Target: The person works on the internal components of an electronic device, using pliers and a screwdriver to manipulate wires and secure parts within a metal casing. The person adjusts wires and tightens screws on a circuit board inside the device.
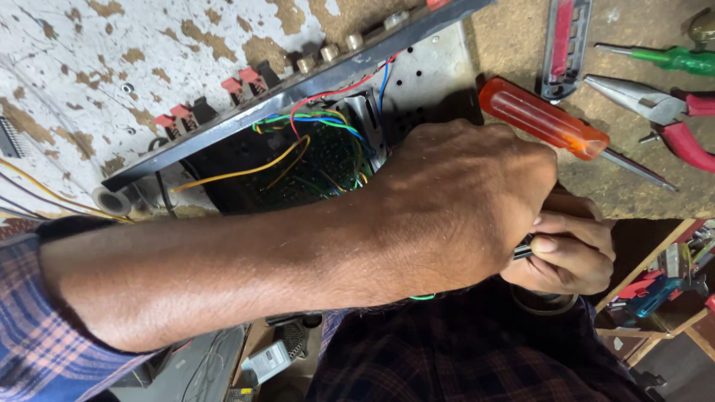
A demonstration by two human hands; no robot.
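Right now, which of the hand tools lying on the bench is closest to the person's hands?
The screwdriver with the clear orange handle, lying just above the left hand. The green-handled screwdriver and red-handled pliers lie further right.

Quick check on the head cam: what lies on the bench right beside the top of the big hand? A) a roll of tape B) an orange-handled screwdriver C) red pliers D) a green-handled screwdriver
B: the orange-handled screwdriver lies on the bench with its handle end just past the knuckles of the left hand; the green-handled screwdriver and the red pliers lie farther off toward the edge of the view.
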